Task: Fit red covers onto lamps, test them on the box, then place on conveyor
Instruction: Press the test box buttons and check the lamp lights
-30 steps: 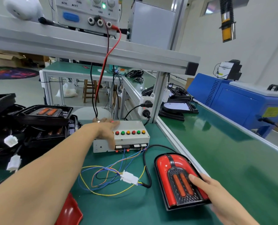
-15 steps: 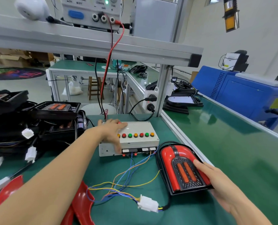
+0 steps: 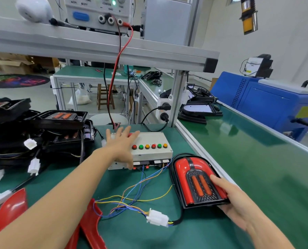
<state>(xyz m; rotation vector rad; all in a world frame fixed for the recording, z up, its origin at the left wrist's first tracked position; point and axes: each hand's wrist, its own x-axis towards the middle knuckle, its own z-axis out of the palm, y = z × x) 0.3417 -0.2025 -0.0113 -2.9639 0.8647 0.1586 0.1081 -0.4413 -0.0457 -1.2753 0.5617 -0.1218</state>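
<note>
At 9 o'clock the spare red covers (image 3: 9,211) are lying on the counter (image 3: 131,230). The left hand (image 3: 121,146) is resting flat, fingers spread, on the test box (image 3: 149,150), probably pressing a switch. At 3 o'clock the right hand (image 3: 237,200) is gripping the covered lamp (image 3: 196,180), plugged in through the white connector (image 3: 157,219), probably steadying it for checking beside the conveyor (image 3: 257,159).

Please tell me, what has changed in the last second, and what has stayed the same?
The left hand, earlier curled over the left end of the test box, has spread its fingers flat above it. Nothing was taken hold of or let go. The right hand keeps its grip on the red-covered lamp, which is still plugged into the white connector.
</note>
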